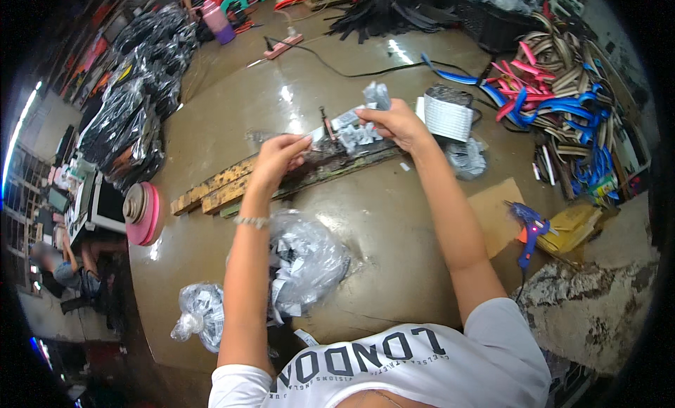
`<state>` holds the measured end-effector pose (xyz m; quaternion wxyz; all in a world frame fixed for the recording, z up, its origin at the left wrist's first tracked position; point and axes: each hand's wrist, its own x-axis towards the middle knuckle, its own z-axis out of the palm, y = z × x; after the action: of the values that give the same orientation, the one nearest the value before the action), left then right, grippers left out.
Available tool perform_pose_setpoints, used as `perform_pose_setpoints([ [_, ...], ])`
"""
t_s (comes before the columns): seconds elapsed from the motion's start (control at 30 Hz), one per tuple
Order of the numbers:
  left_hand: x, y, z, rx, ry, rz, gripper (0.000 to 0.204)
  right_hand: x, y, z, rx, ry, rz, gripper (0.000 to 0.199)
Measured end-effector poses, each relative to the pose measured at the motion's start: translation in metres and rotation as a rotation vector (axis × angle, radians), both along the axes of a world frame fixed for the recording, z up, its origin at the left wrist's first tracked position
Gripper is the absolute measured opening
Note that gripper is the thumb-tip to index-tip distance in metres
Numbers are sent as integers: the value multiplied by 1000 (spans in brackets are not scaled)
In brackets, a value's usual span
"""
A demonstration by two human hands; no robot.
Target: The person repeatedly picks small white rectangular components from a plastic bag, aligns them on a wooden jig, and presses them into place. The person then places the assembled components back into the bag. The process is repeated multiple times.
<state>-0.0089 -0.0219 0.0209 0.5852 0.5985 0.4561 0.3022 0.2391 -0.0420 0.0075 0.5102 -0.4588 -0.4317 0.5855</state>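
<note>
Over the wooden bars (232, 185) on the table, both my hands are raised. My left hand (280, 158) is closed in a pinch, with a small white label (318, 136) at its fingertips. The fingers of my right hand (399, 125) are closed on a clear plastic bag (377, 95), whose crumpled end sticks up above the thumb. White printed labels (357, 136) lie just below that hand, and whether they are inside the bag I cannot tell. Between my hands a thin upright metal piece (328, 124) rises from the bars.
Plastic bags of labels (309, 260) lie between my forearms. At right are a blue glue gun (531, 233), cardboard (496, 207) and piled coloured straps (548, 91). Pink ribbon rolls (144, 214) stand at left, near black plastic-wrapped bundles (130, 105). A cord (344, 74) crosses behind.
</note>
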Motion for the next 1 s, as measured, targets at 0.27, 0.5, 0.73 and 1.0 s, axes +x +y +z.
perform_pose_setpoints([
  [0.27,-74,-140,34,419,541,70,17,77,-94,55,326,-375,-231,23],
  [0.5,-60,-200,16,702,782,199,36,157,-147,7,-99,-466,-400,20],
  [0.73,-73,-221,36,751,651,235,32,166,-107,-32,-139,-789,-550,32],
  [1.0,-90,-233,17,736,620,345,25,172,-123,-4,-162,-689,-321,34],
])
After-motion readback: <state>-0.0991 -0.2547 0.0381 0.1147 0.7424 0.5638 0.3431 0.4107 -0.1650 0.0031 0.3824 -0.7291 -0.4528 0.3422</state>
